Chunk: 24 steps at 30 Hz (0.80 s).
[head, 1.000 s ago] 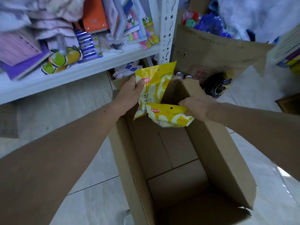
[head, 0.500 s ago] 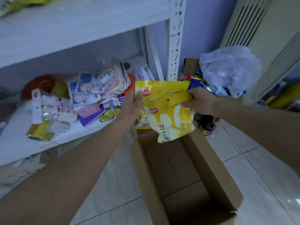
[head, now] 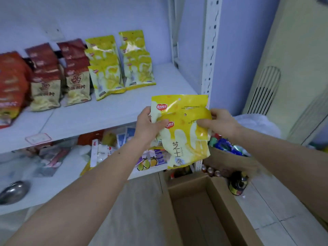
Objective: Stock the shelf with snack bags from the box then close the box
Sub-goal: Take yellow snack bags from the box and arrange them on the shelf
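Two yellow snack bags [head: 184, 132] overlap in front of me, the front one lower than the back one. My left hand [head: 148, 126] grips their left edge and my right hand [head: 219, 122] pinches the right edge. They hang in front of the white shelf [head: 99, 114], right of its stocked rows. Yellow bags [head: 122, 64] stand at the back of that shelf, with red-and-cream bags [head: 60, 75] to their left. The open cardboard box [head: 200, 215] sits on the floor below my hands, and its visible inside shows no bags.
A perforated white shelf post [head: 209, 50] rises right of the shelf. The lower shelf [head: 53, 181] holds mixed packets and a metal bowl [head: 14, 191]. Behind the box stand another carton of wrapped goods [head: 229, 153], a dark bottle [head: 238, 185] and a white plastic bag [head: 257, 125].
Both hands have lifted the two yellow bags out of the box and up to the level of the stocked shelf. My view has risen from the box to the shelf.
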Tool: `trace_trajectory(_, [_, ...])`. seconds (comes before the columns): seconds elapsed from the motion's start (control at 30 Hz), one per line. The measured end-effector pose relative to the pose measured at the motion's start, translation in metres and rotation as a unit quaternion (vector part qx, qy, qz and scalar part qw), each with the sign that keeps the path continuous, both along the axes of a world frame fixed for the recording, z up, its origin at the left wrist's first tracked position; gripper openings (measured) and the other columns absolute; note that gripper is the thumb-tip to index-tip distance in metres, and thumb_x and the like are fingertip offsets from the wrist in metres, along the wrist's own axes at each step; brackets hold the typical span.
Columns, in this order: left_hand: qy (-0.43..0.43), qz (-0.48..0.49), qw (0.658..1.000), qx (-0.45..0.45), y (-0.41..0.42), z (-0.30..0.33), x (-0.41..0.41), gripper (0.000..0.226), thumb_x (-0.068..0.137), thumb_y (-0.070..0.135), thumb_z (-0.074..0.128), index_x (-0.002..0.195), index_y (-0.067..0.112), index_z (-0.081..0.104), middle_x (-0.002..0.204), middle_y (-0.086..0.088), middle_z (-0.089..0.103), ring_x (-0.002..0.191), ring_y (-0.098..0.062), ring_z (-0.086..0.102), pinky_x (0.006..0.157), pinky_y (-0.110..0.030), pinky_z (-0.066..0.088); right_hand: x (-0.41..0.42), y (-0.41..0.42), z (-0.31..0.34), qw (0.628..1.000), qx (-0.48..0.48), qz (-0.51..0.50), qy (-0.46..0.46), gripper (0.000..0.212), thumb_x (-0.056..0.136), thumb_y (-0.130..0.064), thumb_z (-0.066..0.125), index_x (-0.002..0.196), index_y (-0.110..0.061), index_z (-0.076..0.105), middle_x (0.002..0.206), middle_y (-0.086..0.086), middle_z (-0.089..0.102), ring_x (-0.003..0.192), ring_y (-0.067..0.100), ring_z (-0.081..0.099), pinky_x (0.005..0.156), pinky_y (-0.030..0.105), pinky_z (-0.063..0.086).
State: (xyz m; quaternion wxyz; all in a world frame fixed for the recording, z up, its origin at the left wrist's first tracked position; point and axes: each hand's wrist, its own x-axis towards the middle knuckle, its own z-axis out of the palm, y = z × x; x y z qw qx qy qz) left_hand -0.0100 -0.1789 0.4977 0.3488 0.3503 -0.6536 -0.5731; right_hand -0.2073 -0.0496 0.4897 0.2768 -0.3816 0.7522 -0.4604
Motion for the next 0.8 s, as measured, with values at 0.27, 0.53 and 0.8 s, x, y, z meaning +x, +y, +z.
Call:
trace_trajectory(0.27, [0.073, -0.034, 0.997, -0.011, -0.009, 0.072, 0.042, 0.045, 0.079, -0.009, 0.071, 0.117, 0.01, 0.056, 0.105, -0.011, 0.071, 0.084, -0.019, 0.071, 0.069, -0.032, 0.059, 0.05, -0.006, 0.052, 0.984, -0.069, 0.13, -0.099, 0.068, 0.061, -0.019, 0.089, 0.122, -0.022, 0.061, 0.112, -0.003, 0.071, 0.102, 0.016, 0.068, 0.091, 0.039, 0.053])
trace_trajectory(0.53, [-0.021, -0.062, 0.996, -0.058, -0.04, 0.092, 0.098, 0.022, 0.079, 0.017, 0.078, 0.098, 0.019, 0.066, 0.091, 0.001, 0.074, 0.086, -0.017, 0.071, 0.071, -0.033, 0.058, 0.09, -0.031, 0.089, 0.975, -0.145, 0.111, -0.125, 0.045, 0.071, 0.002, 0.079, 0.114, -0.006, 0.067, 0.102, 0.006, 0.074, 0.092, 0.02, 0.072, 0.071, 0.026, 0.058])
trace_trajectory(0.8, [-0.092, -0.142, 0.983, -0.067, -0.067, 0.077, 0.134, 0.022, 0.088, 0.013, 0.067, 0.109, 0.019, 0.065, 0.109, -0.008, 0.072, 0.1, -0.025, 0.068, 0.083, -0.043, 0.058, 0.104, -0.064, 0.092, 0.976, -0.131, 0.11, -0.139, 0.041, 0.073, 0.0, 0.078, 0.111, -0.01, 0.068, 0.104, 0.006, 0.074, 0.094, 0.02, 0.071, 0.07, 0.029, 0.059])
